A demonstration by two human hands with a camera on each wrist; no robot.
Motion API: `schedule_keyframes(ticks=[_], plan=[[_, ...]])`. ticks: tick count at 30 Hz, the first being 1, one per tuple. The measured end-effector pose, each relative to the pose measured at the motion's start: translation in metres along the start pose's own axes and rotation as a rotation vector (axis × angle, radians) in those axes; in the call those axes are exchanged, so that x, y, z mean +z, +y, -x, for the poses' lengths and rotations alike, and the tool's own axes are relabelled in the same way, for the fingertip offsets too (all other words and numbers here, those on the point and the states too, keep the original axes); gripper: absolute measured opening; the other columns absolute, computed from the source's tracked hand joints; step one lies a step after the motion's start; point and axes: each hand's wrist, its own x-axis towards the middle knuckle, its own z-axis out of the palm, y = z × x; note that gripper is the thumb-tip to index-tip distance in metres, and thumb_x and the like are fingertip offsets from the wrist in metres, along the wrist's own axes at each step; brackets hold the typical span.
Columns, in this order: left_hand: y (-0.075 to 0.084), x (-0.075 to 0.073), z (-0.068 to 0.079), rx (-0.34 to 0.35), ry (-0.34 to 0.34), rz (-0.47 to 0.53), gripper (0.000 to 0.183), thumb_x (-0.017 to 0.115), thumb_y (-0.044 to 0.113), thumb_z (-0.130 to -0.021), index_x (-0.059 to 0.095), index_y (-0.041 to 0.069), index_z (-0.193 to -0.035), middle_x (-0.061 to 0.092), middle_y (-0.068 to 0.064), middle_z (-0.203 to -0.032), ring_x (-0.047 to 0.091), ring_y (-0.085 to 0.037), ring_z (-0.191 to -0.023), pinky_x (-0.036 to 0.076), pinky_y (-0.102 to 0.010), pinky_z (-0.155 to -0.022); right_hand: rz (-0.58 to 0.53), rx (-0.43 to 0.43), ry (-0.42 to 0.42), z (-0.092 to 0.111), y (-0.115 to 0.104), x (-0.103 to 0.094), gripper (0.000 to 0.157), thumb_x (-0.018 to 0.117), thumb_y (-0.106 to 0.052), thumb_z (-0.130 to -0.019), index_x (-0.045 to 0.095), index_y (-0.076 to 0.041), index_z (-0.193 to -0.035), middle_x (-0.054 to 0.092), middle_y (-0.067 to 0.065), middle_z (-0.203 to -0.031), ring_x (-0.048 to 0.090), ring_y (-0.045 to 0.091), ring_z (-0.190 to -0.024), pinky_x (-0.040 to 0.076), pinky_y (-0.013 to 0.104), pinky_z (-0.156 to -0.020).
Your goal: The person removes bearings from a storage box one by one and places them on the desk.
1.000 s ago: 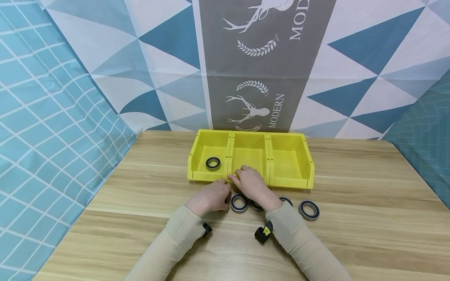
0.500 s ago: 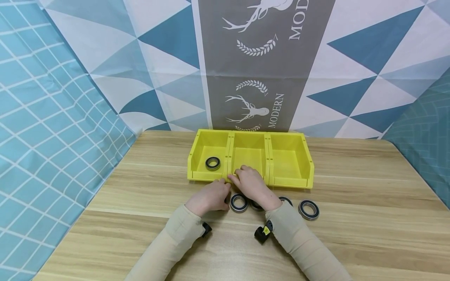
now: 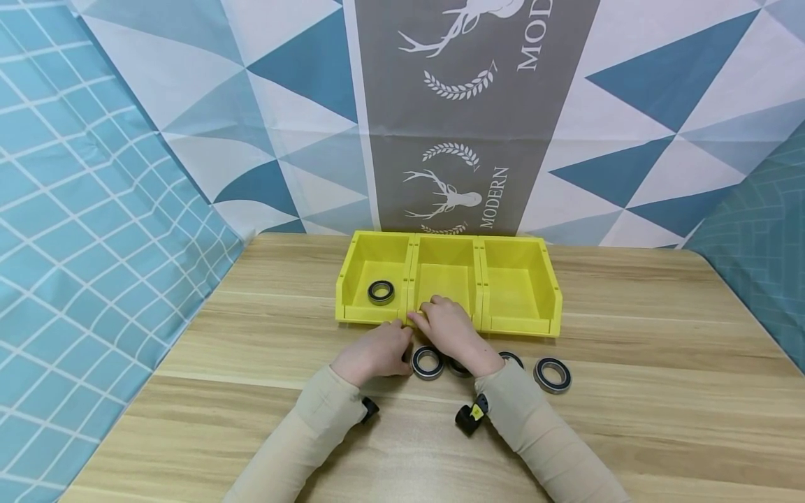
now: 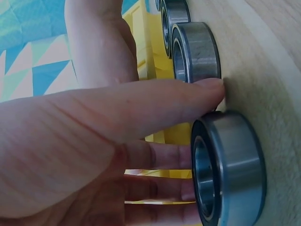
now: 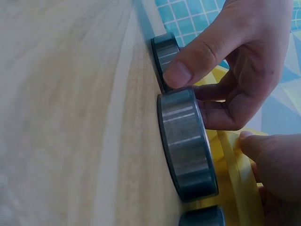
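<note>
My left hand (image 3: 377, 351) is at the front left of the yellow bins, its thumb and fingers around a steel ball bearing with black seals (image 4: 240, 174), which it mostly hides in the head view. My right hand (image 3: 451, 332) is at the front lip of the middle yellow bin (image 3: 445, 276); its thumb lies on the edge and its fingers bend over into the bin. Just right of the left hand lies another bearing (image 3: 428, 363). Two more bearings (image 3: 460, 368) are partly hidden under my right wrist.
A bearing (image 3: 553, 376) lies farther right on the wooden table (image 3: 654, 391). The left yellow bin (image 3: 377, 258) has one bearing (image 3: 381, 293) inside. The right yellow bin (image 3: 516, 279) adjoins the middle one. Patterned cloth (image 3: 302, 140) hangs behind the table.
</note>
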Motion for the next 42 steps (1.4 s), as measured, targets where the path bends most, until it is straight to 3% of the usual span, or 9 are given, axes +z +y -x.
schedule_keyframes(ticks=[10, 27, 38, 42], plan=[[0.0005, 0.0012, 0.0005, -0.016, 0.003, -0.014, 0.063, 0.072, 0.031, -0.074, 0.051, -0.002, -0.123, 0.055, -0.014, -0.111, 0.056, -0.028, -0.099, 0.046, -0.036, -0.086, 0.005, 0.005, 0.002, 0.0002, 0.0002, 0.0004, 0.039, 0.047, -0.036, -0.093, 0.067, -0.004, -0.088, 0.06, 0.008, -0.082, 0.058, 0.025, -0.076, 0.047, 0.038, -0.069], [0.0011, -0.0015, 0.0031, -0.036, -0.018, 0.008, 0.062, 0.073, 0.032, -0.074, 0.051, 0.0, -0.122, 0.055, -0.011, -0.109, 0.055, -0.025, -0.099, 0.046, -0.035, -0.085, -0.008, 0.001, 0.007, 0.0014, -0.0016, -0.0008, 0.038, 0.047, -0.037, -0.093, 0.067, -0.005, -0.087, 0.06, 0.008, -0.08, 0.057, 0.023, -0.073, 0.047, 0.037, -0.066], [-0.0001, -0.0026, 0.0033, -0.025, -0.006, 0.004, 0.052, 0.072, 0.034, -0.074, 0.056, 0.002, -0.112, 0.056, -0.009, -0.101, 0.056, -0.022, -0.091, 0.047, -0.035, -0.081, -0.007, -0.005, 0.023, 0.0012, -0.0009, -0.0003, 0.037, 0.048, -0.036, -0.093, 0.067, -0.004, -0.086, 0.059, 0.007, -0.079, 0.057, 0.023, -0.073, 0.047, 0.037, -0.066], [-0.0023, -0.0047, 0.0029, -0.005, 0.006, 0.002, 0.034, 0.071, 0.031, -0.075, 0.06, 0.006, -0.095, 0.054, -0.004, -0.089, 0.053, -0.018, -0.081, 0.046, -0.033, -0.073, -0.005, -0.006, 0.018, 0.0009, -0.0002, 0.0005, 0.037, 0.047, -0.036, -0.093, 0.067, -0.005, -0.087, 0.059, 0.008, -0.08, 0.057, 0.023, -0.073, 0.047, 0.037, -0.066]])
